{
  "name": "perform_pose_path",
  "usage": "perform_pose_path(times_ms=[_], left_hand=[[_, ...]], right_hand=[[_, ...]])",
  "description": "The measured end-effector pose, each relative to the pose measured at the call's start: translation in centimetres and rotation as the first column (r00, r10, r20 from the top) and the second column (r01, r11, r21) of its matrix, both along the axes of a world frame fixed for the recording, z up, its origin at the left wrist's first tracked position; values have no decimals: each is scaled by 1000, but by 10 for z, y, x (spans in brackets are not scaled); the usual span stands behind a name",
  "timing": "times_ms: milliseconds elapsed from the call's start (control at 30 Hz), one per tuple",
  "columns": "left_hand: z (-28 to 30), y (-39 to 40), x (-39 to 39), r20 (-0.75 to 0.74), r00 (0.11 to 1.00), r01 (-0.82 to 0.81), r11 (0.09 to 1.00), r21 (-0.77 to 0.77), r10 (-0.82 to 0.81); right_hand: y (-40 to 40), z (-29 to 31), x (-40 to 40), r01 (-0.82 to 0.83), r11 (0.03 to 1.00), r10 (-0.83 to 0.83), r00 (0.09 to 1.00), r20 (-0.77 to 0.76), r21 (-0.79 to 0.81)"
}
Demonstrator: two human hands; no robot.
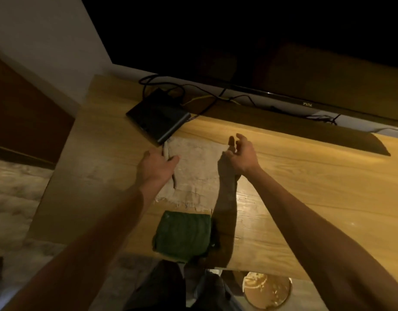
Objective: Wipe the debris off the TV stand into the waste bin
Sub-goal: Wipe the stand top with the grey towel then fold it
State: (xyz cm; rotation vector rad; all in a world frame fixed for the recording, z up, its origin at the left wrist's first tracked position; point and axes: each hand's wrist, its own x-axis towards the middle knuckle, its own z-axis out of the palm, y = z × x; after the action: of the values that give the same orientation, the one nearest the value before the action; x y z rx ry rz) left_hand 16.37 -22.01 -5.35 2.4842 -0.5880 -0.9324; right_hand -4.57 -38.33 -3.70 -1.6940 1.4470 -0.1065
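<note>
A beige cloth [198,167] lies spread flat on the wooden TV stand [294,187]. My left hand [156,166] holds the cloth's left edge, fingers pinching a raised fold there. My right hand [241,154] is at the cloth's right edge, thumb and fingers pinching the corner while the other fingers lift loosely. A folded green cloth [184,234] sits near the stand's front edge, just below the beige one. The round waste bin [267,289] stands on the floor below the stand's front edge, with light scraps inside.
A black set-top box [158,114] with cables [193,90] lies at the back left, touching the beige cloth's far corner. The TV [283,52] spans the back of the stand. To the left, the stand ends above the floor [16,198].
</note>
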Motion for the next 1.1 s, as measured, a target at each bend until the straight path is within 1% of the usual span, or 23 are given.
perform_pose_path(times_ms=[100,167,233,300,333,400,467,533,600,700,767,833,900,1000,1100], left_hand=[[-3,-12,-2,-72,997,-29,999,15,30],[0,-17,-3,-71,997,-41,999,-9,40],[6,-20,-4,-53,998,-28,998,-64,24],[14,-17,-5,-68,997,15,987,-157,-26],[19,-14,-5,-101,994,27,977,-212,-50],[30,-8,-7,-241,967,-3,936,-351,-87],[45,0,-13,-345,926,-22,888,-460,-156],[62,8,-24,-405,888,-21,861,-508,-217],[80,18,-39,-445,856,-18,844,-535,-264],[109,32,-74,-402,853,46,815,-577,-333],[128,41,-102,-387,847,62,791,-608,-364],[147,50,-134,-331,858,110,770,-629,-393],[161,62,-167,-286,866,140,748,-649,-410],[176,84,-215,-284,867,118,723,-681,-410],[175,105,-261,-276,878,109,725,-680,-391]], right_hand=[[-6,-2,10,-106,993,108,992,-61,44],[-3,-2,10,-186,983,183,975,-127,-5],[7,2,4,-190,979,178,975,-135,-78],[19,10,-5,-129,981,120,990,-69,-144],[27,13,-13,-99,977,96,995,-26,-187],[44,20,-31,-15,970,30,998,57,-241],[63,32,-53,94,975,-54,979,197,-201],[82,46,-78,170,973,-108,933,343,-156],[101,62,-102,233,957,-144,896,421,-170],[121,82,-143,307,930,-177,856,485,-203],[132,94,-172,347,909,-190,837,513,-229],[143,106,-203,372,901,-202,817,541,-226],[154,117,-237,370,901,-185,800,571,-226],[170,132,-287,361,900,-148,780,609,-244],[186,140,-332,349,897,-123,784,608,-270]])
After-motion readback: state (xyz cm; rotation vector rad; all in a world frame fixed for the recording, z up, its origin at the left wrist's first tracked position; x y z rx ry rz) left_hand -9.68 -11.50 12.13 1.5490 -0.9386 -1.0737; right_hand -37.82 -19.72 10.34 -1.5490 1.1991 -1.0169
